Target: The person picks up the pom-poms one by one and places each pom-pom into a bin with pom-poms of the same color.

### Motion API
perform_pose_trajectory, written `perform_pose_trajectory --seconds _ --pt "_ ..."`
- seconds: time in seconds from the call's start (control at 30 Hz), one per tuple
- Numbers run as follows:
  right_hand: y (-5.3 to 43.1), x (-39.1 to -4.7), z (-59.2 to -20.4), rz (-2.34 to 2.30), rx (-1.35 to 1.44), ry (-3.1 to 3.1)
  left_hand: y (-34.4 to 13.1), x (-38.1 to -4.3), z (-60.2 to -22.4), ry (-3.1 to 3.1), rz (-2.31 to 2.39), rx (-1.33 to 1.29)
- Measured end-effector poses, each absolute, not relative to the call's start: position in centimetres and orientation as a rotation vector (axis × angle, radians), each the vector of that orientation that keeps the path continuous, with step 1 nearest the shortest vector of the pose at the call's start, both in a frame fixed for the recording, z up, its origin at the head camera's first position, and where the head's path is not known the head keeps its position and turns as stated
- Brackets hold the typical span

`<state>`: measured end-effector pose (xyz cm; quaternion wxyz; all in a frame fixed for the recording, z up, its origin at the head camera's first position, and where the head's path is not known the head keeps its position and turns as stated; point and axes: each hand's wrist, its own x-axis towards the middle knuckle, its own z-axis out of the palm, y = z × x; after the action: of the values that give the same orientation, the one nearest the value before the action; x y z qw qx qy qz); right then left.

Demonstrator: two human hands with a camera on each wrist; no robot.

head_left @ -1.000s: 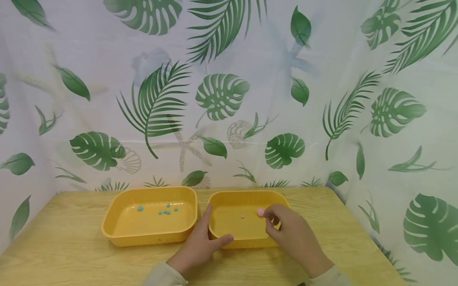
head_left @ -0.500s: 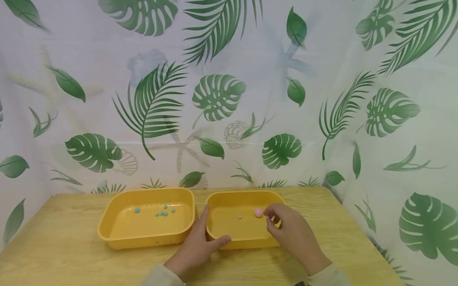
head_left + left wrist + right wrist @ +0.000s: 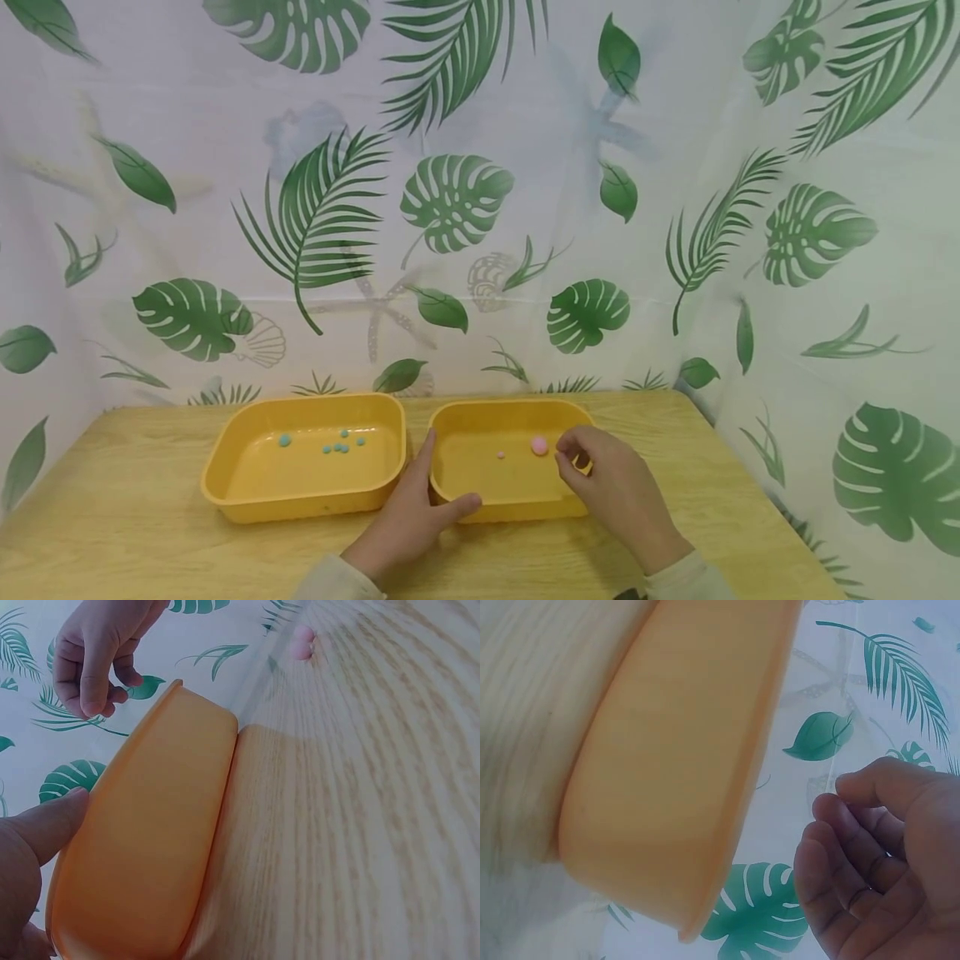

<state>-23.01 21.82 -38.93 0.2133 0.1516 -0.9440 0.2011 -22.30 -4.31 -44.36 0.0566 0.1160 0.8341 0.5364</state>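
Observation:
At the near left corner of the right-hand yellow tray point(image 3: 517, 510), my left hand point(image 3: 408, 517) rests with straight fingers along the side and the thumb on the near rim. Above that tray's right side, my right hand point(image 3: 618, 492) has its thumb and forefinger together in a pinch, other fingers curled. The small pink piece that showed at these fingertips half a second ago is hidden now. Inside the tray lie a larger pink ball point(image 3: 539, 445), just left of those fingertips, and a tiny pink ball point(image 3: 501, 455). In the right wrist view, the curled fingers point(image 3: 832, 859) are beside the tray wall.
To the left stands a second yellow tray point(image 3: 300, 504) holding one larger teal ball point(image 3: 285, 440) and several small ones. Both trays are on a wood-grain table point(image 3: 135, 533). Pink lumps point(image 3: 303, 643) show on the tabletop in the left wrist view. A leaf-print cloth point(image 3: 450, 350) hangs behind.
The head view has shifted slightly, so everything appears a little further left. The pink speck at my right fingertips is no longer visible. Both hands keep nearly the same pose.

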Motion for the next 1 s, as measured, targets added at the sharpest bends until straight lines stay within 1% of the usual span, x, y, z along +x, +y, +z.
perform_pose_trajectory --seconds 0.7,1.0 --pt "22.1 -23.5 -39.0 0.554 0.431 -2.641 -4.1 -22.4 -44.1 2.501 1.644 0.346" --pt "21.4 -25.2 -36.9 0.477 0.553 -2.686 -4.3 -22.4 -44.1 2.506 1.638 0.336"
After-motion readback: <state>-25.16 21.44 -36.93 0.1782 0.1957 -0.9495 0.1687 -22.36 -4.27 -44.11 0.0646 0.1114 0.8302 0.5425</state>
